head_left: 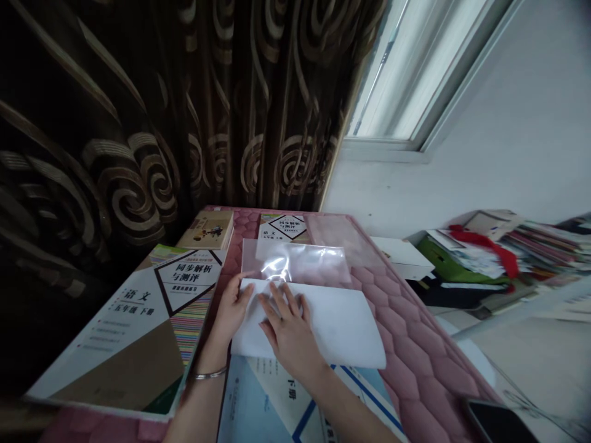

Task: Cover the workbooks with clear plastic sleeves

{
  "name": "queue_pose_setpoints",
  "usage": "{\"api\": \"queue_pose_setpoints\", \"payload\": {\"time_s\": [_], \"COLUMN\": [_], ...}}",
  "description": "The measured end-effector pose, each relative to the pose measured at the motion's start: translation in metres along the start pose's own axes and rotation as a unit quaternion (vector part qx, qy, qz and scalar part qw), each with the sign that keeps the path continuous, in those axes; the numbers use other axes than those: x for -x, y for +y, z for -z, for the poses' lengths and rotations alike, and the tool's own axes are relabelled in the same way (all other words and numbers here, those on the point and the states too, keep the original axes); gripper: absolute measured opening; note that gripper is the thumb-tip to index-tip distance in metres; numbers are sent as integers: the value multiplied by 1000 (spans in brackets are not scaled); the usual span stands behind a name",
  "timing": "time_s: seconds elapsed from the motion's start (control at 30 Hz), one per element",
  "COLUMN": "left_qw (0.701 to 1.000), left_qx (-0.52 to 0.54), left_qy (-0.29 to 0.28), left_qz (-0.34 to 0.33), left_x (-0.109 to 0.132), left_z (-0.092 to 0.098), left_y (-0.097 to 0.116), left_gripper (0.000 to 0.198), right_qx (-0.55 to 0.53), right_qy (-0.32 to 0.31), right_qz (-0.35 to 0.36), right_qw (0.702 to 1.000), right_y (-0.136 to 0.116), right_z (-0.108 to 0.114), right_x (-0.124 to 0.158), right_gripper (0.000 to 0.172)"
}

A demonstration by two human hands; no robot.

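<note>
**Left hand and right hand on a white sheet over a blue book**

A dark curtain with brown swirls fills the upper left, beside a pale wall with a window. Below them stands a table under a pink quilted cover.

On its left lies a Grade 5 Chinese workbook, volume two, face up. The blue book is just right of it, directly in front of the person, its upper part covered by the white sheet. A clear plastic sheet reaches past the white sheet's far edge.

The right hand lies flat near the white sheet's middle, fingers spread and gripping nothing. The left hand is at its far left corner, thumb on top and forefinger close by; whether the two pinch the edge is hard to tell.

Right of the table, books and papers are heaped with a red strip across them. At the table's far end sit a volume one workbook and a brown book with small printed figures. A dark phone-like device lies at the near right, and a silver bracelet circles the left wrist.
</note>
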State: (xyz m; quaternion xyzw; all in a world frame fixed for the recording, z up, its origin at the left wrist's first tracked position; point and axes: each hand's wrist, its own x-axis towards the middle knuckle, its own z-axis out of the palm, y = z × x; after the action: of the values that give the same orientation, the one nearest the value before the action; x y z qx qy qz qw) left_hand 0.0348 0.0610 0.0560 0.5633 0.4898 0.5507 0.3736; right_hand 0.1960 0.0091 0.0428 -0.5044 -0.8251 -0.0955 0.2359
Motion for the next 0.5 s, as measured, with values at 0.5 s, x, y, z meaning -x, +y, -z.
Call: {"api": "queue_pose_setpoints", "payload": {"time_s": [0.5], "left_qw": [998], "left_qx": [33], "left_qy": [45], "left_qz": [30], "left_x": [-5], "left_z": [0], "left_y": [-6], "left_gripper": [42], "right_qx": [-148], "right_qy": [118], "right_qz": [-427], "right_qw": [884], "right_y": [132], "right_z": [63], "right_x": [18], "right_gripper": [49]}}
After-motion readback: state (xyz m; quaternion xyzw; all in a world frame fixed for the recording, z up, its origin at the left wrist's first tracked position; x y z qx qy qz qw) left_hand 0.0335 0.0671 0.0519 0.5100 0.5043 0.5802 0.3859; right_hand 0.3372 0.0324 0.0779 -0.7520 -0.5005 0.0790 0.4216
